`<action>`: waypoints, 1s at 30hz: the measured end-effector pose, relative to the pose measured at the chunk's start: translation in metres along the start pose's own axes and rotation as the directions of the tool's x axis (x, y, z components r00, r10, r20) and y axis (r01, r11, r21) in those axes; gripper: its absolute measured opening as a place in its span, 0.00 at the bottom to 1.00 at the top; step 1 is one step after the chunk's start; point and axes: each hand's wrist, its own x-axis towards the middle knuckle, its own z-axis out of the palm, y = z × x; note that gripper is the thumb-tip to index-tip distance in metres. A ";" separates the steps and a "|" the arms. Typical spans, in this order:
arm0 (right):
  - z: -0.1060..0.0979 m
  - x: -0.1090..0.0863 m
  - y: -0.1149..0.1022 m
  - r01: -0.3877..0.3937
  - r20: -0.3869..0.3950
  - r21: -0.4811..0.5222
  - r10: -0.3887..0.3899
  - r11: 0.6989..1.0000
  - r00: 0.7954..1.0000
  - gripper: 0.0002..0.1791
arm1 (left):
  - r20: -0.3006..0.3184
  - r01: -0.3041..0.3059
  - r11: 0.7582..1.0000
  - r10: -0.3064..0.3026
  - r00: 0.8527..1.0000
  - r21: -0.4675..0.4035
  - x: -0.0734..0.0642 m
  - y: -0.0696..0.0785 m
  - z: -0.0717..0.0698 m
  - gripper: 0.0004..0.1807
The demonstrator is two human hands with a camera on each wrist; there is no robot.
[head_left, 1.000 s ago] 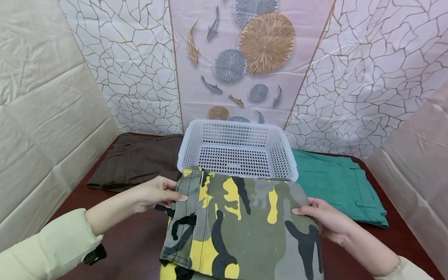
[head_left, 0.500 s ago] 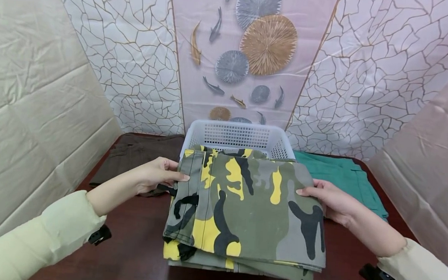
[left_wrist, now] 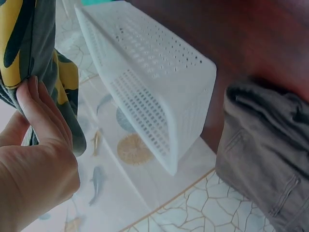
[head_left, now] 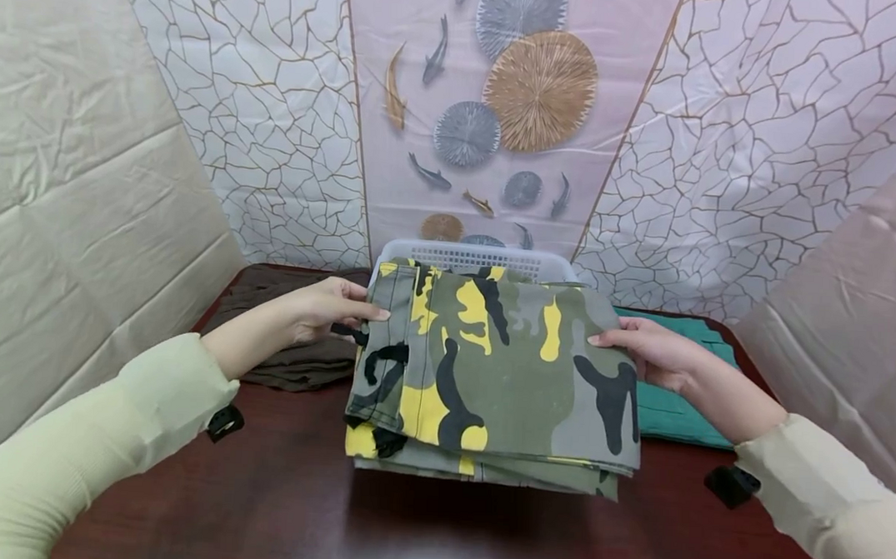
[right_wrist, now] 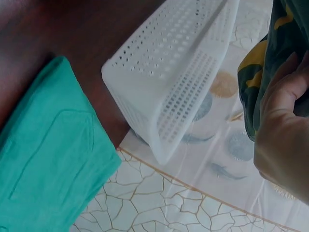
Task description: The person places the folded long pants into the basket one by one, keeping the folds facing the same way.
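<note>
A folded pair of camouflage pants (head_left: 519, 374) in grey, olive, black and yellow is held up between both hands, with black drawstrings hanging near its left end. My left hand (head_left: 326, 309) pinches the left edge, thumb on top and fingers beneath. On the opposite edge my right hand (head_left: 658, 355) grips the same way. Behind and partly hidden by the pants stands a white perforated plastic basket (head_left: 479, 254). Both wrist views show the pants well above the basket, whose walls (left_wrist: 188, 116) and rim are visible there.
Folded dark brown pants (head_left: 294, 360) lie left of the basket, and folded green pants (head_left: 678, 406) lie to its right. All rest on a dark red-brown table (head_left: 482, 535). Patterned cloth hangs (head_left: 275, 122) at the back, plain pale cloth (head_left: 70, 171) at the sides.
Both hands have carried the camouflage pants forward and up, toward the basket, so the pants now cover most of it in the head view. The grip looks the same.
</note>
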 end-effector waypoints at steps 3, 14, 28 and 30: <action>-0.004 0.005 -0.004 -0.003 -0.017 -0.008 0.003 1.000 1.000 0.04 | -0.027 0.005 1.000 -0.005 1.000 0.024 0.005 0.007 -0.002 0.27; -0.017 0.023 -0.021 0.023 -0.087 -0.033 -0.026 0.999 0.996 0.04 | -0.072 0.039 0.999 -0.037 0.997 0.032 0.022 0.031 -0.007 0.44; -0.030 0.056 -0.054 0.047 -0.243 -0.029 -0.053 0.998 0.969 0.11 | -0.176 0.009 0.997 0.004 0.984 0.072 0.045 0.064 -0.020 0.41; -0.033 0.060 -0.057 0.053 -0.267 -0.049 -0.064 0.997 0.962 0.13 | -0.185 0.005 0.997 0.009 0.983 0.075 0.050 0.067 -0.022 0.39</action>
